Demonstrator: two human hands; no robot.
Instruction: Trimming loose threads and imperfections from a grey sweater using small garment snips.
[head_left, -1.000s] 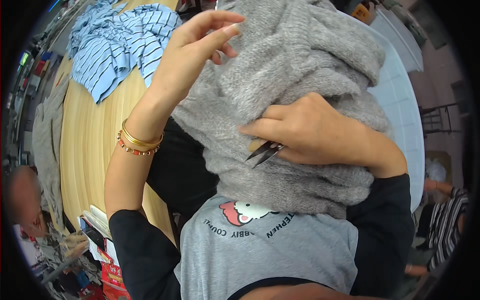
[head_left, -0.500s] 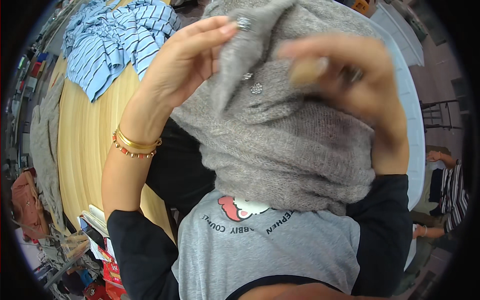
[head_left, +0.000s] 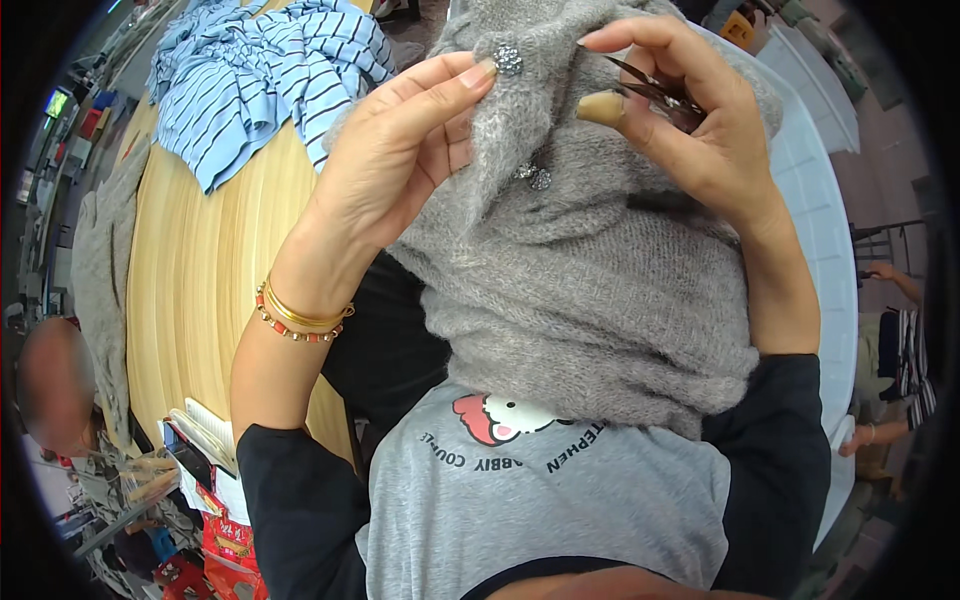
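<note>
A fuzzy grey knitted garment with sparkly round buttons hangs bunched up in front of my chest. My left hand pinches the knit edge right beside the top button, thumb and fingers closed on the fabric. My right hand is raised at the garment's upper right and holds small dark thread snips, their blades pointing left toward the button. Two more buttons sit lower on the same edge.
A light wooden table lies to the left with a blue striped shirt heaped at its far end and a grey cloth along its left side. A white table is on the right. Another person sits at far right.
My right hand has risen from the garment's middle to its top right, bringing the snips beside the button. My left hand has shifted its pinch to the buttoned edge.
</note>
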